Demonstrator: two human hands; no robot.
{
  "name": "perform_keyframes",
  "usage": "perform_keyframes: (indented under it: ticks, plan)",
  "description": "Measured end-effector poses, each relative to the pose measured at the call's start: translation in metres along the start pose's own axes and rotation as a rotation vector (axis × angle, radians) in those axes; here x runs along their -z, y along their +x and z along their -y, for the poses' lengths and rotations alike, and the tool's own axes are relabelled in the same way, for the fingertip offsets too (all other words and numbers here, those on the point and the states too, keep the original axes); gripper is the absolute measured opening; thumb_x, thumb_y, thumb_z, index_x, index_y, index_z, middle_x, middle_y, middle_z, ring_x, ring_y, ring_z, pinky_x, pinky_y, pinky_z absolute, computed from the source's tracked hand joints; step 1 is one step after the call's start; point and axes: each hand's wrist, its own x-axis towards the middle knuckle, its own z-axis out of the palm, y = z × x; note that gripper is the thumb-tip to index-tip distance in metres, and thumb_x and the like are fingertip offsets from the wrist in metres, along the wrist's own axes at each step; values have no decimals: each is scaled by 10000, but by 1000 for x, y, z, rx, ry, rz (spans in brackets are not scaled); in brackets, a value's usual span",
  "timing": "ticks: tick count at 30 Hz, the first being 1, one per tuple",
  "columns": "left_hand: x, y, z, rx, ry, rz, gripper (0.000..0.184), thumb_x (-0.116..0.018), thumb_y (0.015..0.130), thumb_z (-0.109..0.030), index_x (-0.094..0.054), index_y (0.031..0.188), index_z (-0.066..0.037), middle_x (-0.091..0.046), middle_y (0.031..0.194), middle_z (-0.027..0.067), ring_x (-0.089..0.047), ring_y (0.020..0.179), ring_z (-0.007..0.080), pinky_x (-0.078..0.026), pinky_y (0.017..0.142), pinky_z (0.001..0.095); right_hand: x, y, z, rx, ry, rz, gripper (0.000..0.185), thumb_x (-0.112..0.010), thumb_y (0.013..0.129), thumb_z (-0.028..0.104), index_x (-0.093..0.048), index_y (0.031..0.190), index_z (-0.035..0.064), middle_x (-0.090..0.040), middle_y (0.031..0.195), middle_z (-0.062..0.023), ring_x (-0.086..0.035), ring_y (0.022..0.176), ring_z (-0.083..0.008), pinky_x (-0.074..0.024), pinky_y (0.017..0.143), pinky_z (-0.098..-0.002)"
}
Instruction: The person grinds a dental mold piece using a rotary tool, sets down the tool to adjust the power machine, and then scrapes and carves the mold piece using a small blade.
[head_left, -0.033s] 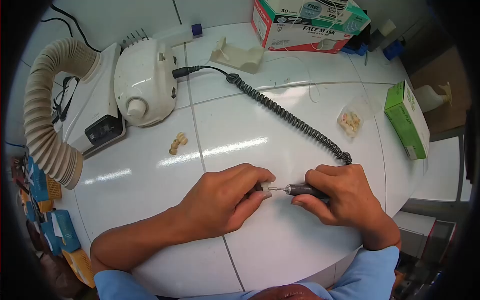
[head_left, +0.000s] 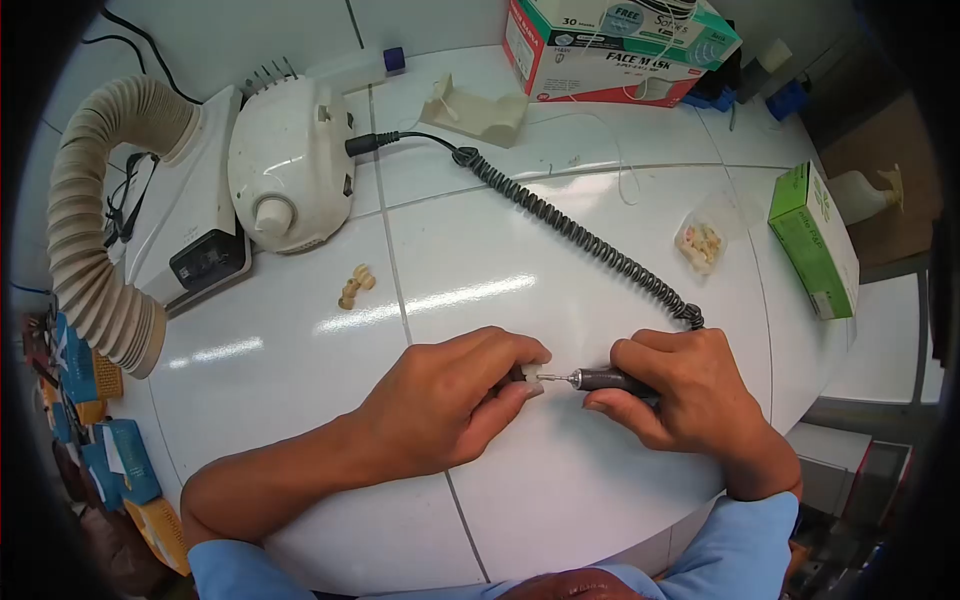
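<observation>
Between the thumb and fingertips of my left hand (head_left: 455, 400) is a small whitish piece (head_left: 532, 373), partly hidden by the fingers. My right hand (head_left: 690, 390) is wrapped round a dark rotary handpiece (head_left: 605, 380), which lies level and points left. Its thin metal bit (head_left: 555, 377) reaches the whitish piece. A black coiled cord (head_left: 580, 235) runs from near my right hand up to the white control unit (head_left: 290, 165). Several small yellowish pieces (head_left: 355, 287) lie on the white tiled table (head_left: 500, 250).
At the left are a ribbed hose (head_left: 75, 230) and its white machine (head_left: 185, 210). A face mask box (head_left: 610, 60) stands at the back. Farther right are a bag of small pieces (head_left: 700, 245) and a green box (head_left: 812, 240). A beige holder (head_left: 475, 112) lies behind the cord.
</observation>
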Motion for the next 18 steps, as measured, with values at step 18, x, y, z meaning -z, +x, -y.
perform_keyframes:
  ticks: [18]
  plan:
    - [-2, 2, -1, 36, -32, -13, 328, -794, 943, -5, -711, 1260, 4, -743, 1030, 126, -768, 827, 195, -631, 734, 310, 2, -1, -2, -8, -8, 16, 455, -763, 994, 514, -678, 824, 101, -596, 624, -41, -595, 477, -284, -433, 450, -413]
